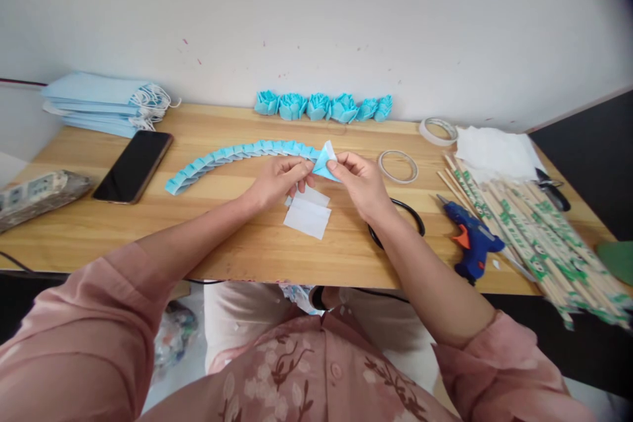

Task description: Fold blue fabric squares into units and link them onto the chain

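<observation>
The folded blue piece (325, 162) sits at the right end of the pleated blue strip (222, 157). Your left hand (279, 179) pinches its left edge and your right hand (360, 179) grips its right corner. Both are just above the white paper slips (307, 212) on the tabletop (237, 231).

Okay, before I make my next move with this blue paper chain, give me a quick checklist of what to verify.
1. Left hand pinches the end of the paper chain: ok.
2. Right hand pinches the folded blue piece at that end: ok.
3. The paper chain lies flat on the table, untangled: ok.
4. White slips within reach, just below both hands: ok.
5. Black cable clear of the right wrist: not ok, it loops right beside it.
6. Glue gun warm: cannot tell.
</observation>
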